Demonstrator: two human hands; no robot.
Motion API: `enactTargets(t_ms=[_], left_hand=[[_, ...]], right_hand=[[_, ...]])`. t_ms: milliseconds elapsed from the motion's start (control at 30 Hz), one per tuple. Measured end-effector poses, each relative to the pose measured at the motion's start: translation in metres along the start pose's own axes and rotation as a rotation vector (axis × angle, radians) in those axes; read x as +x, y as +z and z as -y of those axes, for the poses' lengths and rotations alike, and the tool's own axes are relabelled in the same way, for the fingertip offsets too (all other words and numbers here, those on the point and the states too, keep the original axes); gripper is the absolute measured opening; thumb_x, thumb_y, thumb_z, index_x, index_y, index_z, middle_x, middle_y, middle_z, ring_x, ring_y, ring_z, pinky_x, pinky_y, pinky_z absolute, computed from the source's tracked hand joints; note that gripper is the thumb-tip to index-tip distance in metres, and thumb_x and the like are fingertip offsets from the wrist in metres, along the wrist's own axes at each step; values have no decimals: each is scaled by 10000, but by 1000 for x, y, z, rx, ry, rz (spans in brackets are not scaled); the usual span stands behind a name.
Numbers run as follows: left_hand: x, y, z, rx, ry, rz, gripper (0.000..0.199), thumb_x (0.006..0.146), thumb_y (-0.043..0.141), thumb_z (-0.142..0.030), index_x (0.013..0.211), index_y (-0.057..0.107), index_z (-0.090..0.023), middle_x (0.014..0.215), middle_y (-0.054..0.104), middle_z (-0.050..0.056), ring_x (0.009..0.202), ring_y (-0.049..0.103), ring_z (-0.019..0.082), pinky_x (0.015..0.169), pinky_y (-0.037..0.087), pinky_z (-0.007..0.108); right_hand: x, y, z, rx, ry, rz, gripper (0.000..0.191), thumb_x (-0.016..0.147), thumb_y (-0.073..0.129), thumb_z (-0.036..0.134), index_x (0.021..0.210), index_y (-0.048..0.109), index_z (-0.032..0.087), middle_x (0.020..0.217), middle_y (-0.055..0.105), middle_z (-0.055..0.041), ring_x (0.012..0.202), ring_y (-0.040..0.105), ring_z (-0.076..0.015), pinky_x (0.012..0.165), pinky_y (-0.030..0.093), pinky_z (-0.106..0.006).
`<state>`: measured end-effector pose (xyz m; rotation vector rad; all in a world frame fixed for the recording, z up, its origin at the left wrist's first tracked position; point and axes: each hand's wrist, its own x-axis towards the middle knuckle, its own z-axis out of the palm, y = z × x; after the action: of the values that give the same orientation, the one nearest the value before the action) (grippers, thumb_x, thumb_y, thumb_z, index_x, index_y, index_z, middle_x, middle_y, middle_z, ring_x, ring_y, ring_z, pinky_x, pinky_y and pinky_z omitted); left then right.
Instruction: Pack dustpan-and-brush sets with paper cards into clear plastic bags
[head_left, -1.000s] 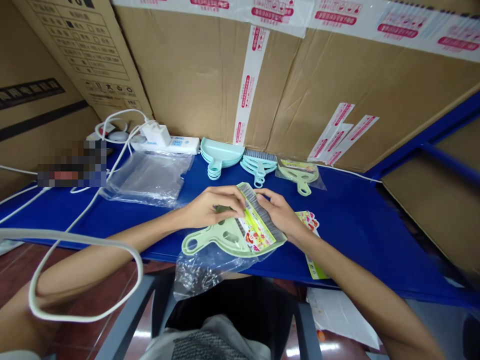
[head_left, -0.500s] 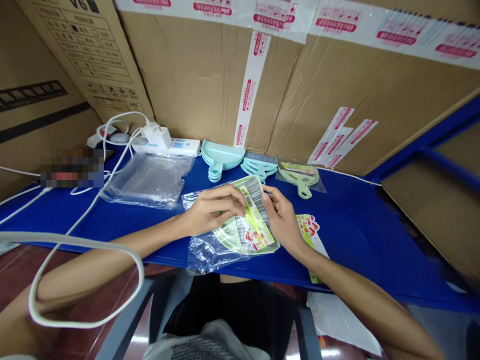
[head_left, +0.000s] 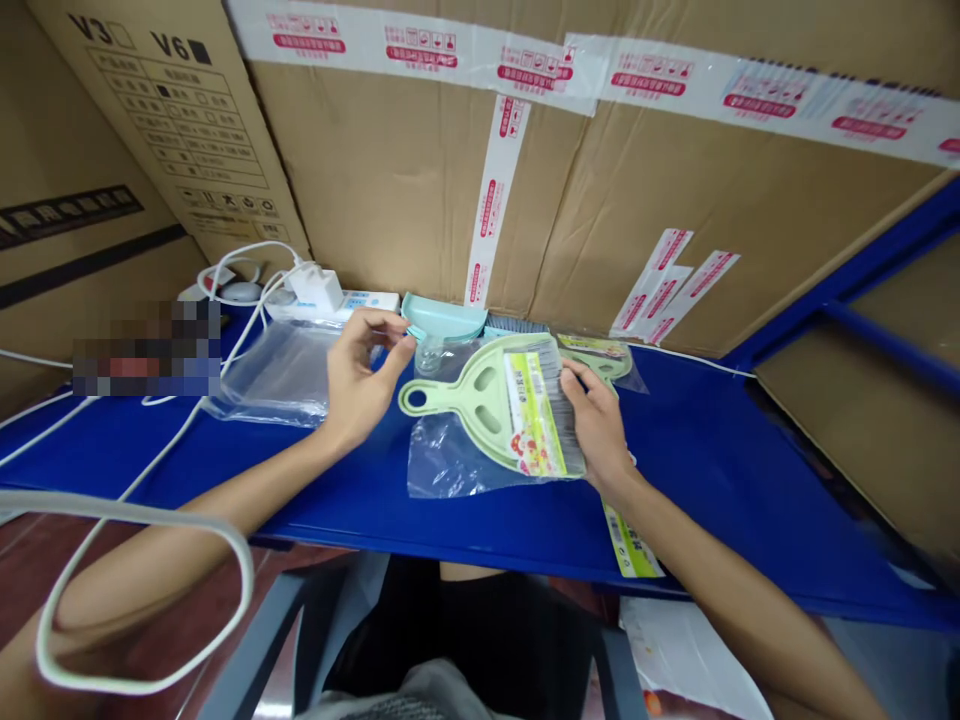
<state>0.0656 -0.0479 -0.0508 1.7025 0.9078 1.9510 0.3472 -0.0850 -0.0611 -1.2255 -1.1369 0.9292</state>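
Observation:
My right hand (head_left: 598,425) grips the bristle end of a light green dustpan and brush set (head_left: 480,400), which is tilted above the table with its handle pointing left. A yellow and white label card (head_left: 538,412) lies across the brush. Clear plastic bag film (head_left: 442,460) shows around and behind the set; I cannot tell how far the set is inside it. To the left of the handle, my left hand (head_left: 367,380) is raised with thumb and fingers apart, holding nothing visible.
Along the back stand pale blue dustpans (head_left: 442,318), blue brushes (head_left: 514,326) and another bagged green set (head_left: 600,352). Clear bags (head_left: 289,365) lie at left beside a power strip (head_left: 371,302). Another label card (head_left: 630,540) lies at the front edge. A white cable (head_left: 142,690) loops over my left forearm.
The green set has turned so its handle now points left. My left hand has come off its label and moved left and up. My right hand stays on the set, slightly farther right.

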Motion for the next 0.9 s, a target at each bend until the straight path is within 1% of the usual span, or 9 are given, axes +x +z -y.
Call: enactTargets(t_ms=[67,133,233,333,467,567,700,800,900], left_hand=[[4,0,7,-154,-309,98,181,893,792,-296,989,673,-198,785,645,-9,678,605,123,626,506,242],[4,1,10,-316,-573,244,251,905,775,-380,1014,648,-193,715,616,-19,563,575,125,495,458,234],[1,5,5,-451,-765,412,353,917,763,-441,1122,665,-171,750,636,-2,547,624,153,437,478,253],[0,6,0,-502,-796,470,394,925,762,-414,1190,692,-131,773,640,9,567,658,165,460,534,278],[1,4,1,-499,-804,483,439,930,768,-378,1266,690,-108,797,660,23,591,686,175,493,561,291],[0,4,4,-461,-763,457,475,911,799,-315,1327,677,-120,811,676,25,585,689,168,494,546,281],[-2,5,8,-426,-708,408,515,908,808,-298,1378,668,-143,806,689,28,579,675,158,497,523,273],[1,2,9,-401,-662,366,468,919,794,-321,1341,706,-137,786,682,26,578,646,138,499,491,252],[6,0,9,-363,-622,308,388,930,777,-344,1261,761,-142,775,659,21,594,615,118,504,458,229]], right_hand=[[7,-7,2,-4,-53,-71,453,873,751,602,1182,741,271,1097,797,-49,979,744,-271,785,605,-384],[12,-11,2,3,-96,-110,427,890,739,580,1190,732,276,1130,791,-45,1013,743,-268,810,608,-387],[16,-14,0,7,-108,-127,409,891,739,565,1179,722,275,1104,786,-42,941,746,-254,774,608,-383],[19,-15,-4,-13,-89,-106,436,899,725,565,1230,686,284,1084,775,-43,878,738,-244,752,608,-394],[22,-17,-6,-43,-110,-109,499,895,738,539,1327,629,314,1166,753,-47,885,724,-235,774,606,-401],[24,-18,-6,-60,-163,-113,470,924,699,561,1328,622,334,1156,740,-44,910,714,-236,760,600,-392],[26,-20,-7,-51,-184,-77,415,966,622,585,1302,612,342,914,706,-8,761,674,-201,659,557,-343],[30,-20,-6,43,-148,-67,364,965,612,498,1282,584,321,694,628,48,639,638,-175,658,539,-330],[34,-21,-2,104,-165,-66,329,931,620,387,1244,565,301,630,637,66,633,676,-188,697,554,-353]])
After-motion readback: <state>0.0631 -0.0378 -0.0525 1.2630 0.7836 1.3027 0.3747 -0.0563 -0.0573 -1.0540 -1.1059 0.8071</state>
